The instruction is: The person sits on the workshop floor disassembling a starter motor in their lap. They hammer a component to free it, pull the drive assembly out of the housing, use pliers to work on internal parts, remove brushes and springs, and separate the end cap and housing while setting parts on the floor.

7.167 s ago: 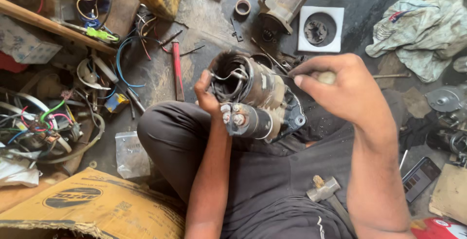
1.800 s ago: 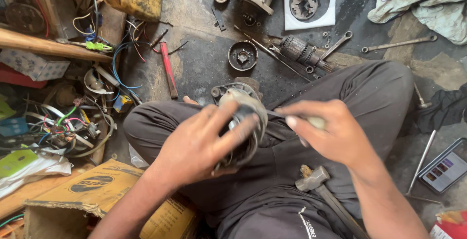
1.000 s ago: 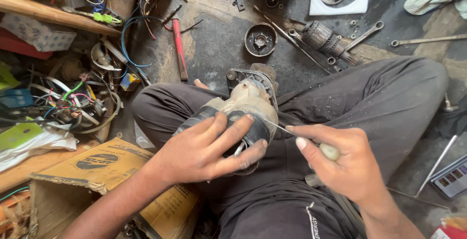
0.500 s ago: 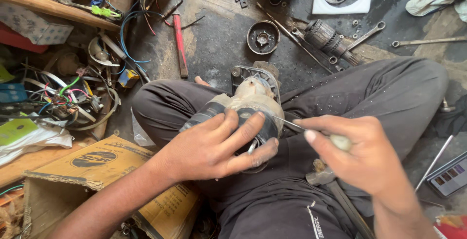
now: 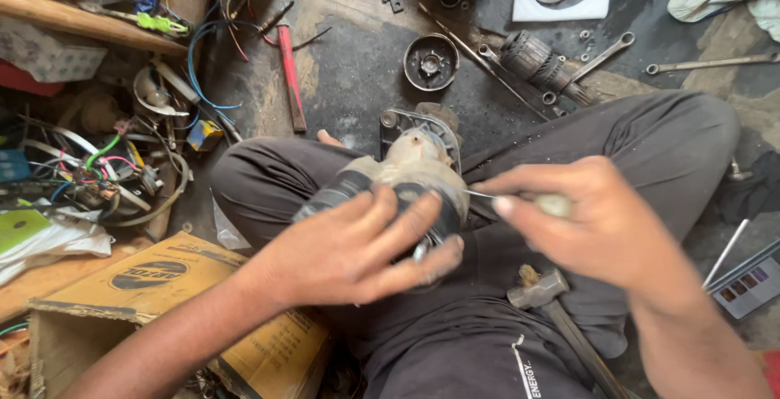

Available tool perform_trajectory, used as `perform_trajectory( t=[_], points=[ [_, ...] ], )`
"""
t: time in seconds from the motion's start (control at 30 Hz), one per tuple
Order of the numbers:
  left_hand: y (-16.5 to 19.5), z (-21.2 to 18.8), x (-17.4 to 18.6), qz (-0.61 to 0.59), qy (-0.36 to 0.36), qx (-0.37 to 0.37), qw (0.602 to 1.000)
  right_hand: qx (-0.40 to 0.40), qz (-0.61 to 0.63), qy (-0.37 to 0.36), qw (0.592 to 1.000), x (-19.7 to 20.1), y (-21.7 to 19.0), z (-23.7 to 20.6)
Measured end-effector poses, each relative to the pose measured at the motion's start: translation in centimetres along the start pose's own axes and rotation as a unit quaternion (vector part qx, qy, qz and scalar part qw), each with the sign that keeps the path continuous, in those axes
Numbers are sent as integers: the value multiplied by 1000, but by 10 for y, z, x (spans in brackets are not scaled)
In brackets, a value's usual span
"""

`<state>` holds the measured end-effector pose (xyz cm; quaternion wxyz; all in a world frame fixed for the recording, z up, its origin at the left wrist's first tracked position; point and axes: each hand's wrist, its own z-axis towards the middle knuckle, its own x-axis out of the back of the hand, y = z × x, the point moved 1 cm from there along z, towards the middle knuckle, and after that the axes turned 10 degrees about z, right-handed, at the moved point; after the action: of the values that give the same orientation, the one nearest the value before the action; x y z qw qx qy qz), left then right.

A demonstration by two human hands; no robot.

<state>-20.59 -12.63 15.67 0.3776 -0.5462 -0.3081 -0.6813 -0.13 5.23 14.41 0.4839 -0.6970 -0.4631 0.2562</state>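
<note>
Gripping the motor [image 5: 414, 173] on the lap, left hand [image 5: 357, 245] fingers wrap its heavy, greasy body; right hand [image 5: 597, 224], at three o'clock, pinches a screwdriver [image 5: 555, 204].

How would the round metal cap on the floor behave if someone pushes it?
The cap looks like stiff metal, so it probably would not bend. It lies flat, so it would likely slide, not roll. The floor looks rough and grimy, so it may drag.

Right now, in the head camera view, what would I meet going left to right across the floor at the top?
Wooden stick → red-handled tool → round metal cap → motor armature → ring spanner → long spanner.
</note>
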Motion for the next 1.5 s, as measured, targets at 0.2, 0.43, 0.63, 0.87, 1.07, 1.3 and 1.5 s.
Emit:
perform_trajectory(
  t=[0.2,0.43,0.63,0.87,1.07,1.3,1.5],
  points=[
    [-1,3,0,0,-22,-6,1000,77,-39,-17,996,1,-4,6],
    [-12,15,-1,-5,-9,-37,999,-44,25,-7,999,-5,11,14],
    [-21,32,1,-67,10,22,997,32,156,144,977,-7,45,0],
    [-11,15,12,-108,7,183,977,282,-36,170,944,-12,15,-51],
    [11,-11,8,-114,84,272,952,361,-327,143,862,-45,-35,-40],
    [14,-34,9,-180,131,277,935,368,-293,145,870,-59,-60,-42],
    [14,-39,1,-212,155,264,928,363,-221,187,886,-68,-62,-57]
  ],
)
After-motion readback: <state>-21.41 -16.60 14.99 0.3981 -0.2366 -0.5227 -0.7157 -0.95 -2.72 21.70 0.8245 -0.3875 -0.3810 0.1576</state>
